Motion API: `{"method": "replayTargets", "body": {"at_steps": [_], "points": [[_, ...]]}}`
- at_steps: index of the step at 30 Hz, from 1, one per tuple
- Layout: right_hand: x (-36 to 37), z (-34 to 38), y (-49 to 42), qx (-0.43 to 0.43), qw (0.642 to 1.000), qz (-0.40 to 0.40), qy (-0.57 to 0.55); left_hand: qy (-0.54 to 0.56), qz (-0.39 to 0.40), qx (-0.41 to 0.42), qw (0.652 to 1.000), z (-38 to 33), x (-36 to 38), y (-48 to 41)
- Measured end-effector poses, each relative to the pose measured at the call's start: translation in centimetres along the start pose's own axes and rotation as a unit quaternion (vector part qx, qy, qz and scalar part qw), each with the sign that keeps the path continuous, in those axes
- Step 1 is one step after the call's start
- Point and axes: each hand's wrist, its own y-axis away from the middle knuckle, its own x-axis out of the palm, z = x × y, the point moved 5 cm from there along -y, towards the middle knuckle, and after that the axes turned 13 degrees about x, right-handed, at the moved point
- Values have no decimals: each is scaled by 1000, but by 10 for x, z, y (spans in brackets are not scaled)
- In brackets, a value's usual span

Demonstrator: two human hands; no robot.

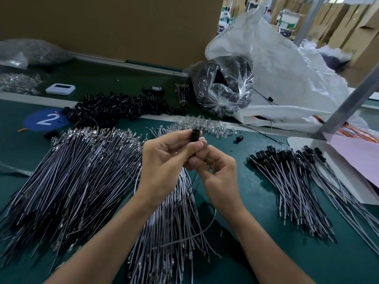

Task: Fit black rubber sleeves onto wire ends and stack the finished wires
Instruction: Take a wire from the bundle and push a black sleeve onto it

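Fingers (180, 138) of the left hand (164, 162) curl round a black sleeve (195, 137), the thumb pressed on its side, so that it stands upright with its open mouth at the top; the right hand (219, 173) sits just below, touching the left, its thumb and forefinger pinching a wire (195, 154) right under the sleeve's lower end; whether the wire's tip is inside the sleeve I cannot tell; both hands hang above the middle of the green bench (258, 203), apart from its surface. Beneath them a middle pile (170, 232) of grey wires fans toward the near edge; a far larger left pile (71, 171) of bare wires covers the left side, metal terminals toward the far edge; the stack (297, 181) of finished wires lies toward the right edge, well apart from the hands, sleeved ends toward the far edge and tails running to the near right corner. A heap (114, 108) of loose sleeves lies beyond the left pile, beside a blue disc (46, 119) marked 2; clear bulbs (203, 125) lie just beyond the hands; a clear bag (223, 87) of black parts leans on a white sack (287, 74) at the far right; a pink sheet (359, 158) lies at the right edge.
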Motion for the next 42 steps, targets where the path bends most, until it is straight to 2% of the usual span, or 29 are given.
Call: {"method": "replayTargets", "body": {"at_steps": [6, 10, 16, 22, 26, 28, 30, 32, 35, 37, 39, 42], "points": [[4, -3, 0, 11, 1000, -19, 11, 58, -52, -62, 995, 8, -1, 4], [3, -2, 2, 6, 999, -37, 18, 85, -45, -84, 992, 11, -1, 3], [-3, 3, 6, -15, 995, -65, 76, 69, -51, -87, 993, 12, -3, 1], [7, 4, 8, -30, 993, -65, 97, 138, -86, -135, 977, 19, -6, 5], [6, 2, 5, -9, 989, -35, 140, 117, -98, -146, 978, 20, -11, 0], [-6, 3, -2, 4, 985, -59, 163, 108, -131, -158, 973, 20, -21, -4], [-30, 2, -18, 31, 969, -119, 216, 114, -157, -173, 966, 22, -32, -7], [-58, -4, -40, 80, 935, -156, 309, 124, -169, -174, 962, 22, -40, -9], [-85, -16, -72, 136, 883, -153, 423, 118, -173, -151, 966, 18, -48, -15], [-91, -27, -87, 160, 860, -129, 467, 106, -176, -135, 969, 17, -51, -17], [-94, -39, -98, 179, 846, -110, 491, 51, -155, -119, 979, 16, -52, -18], [-96, -50, -107, 175, 829, -104, 521, -81, -78, -98, 989, 19, -43, -16]]}}
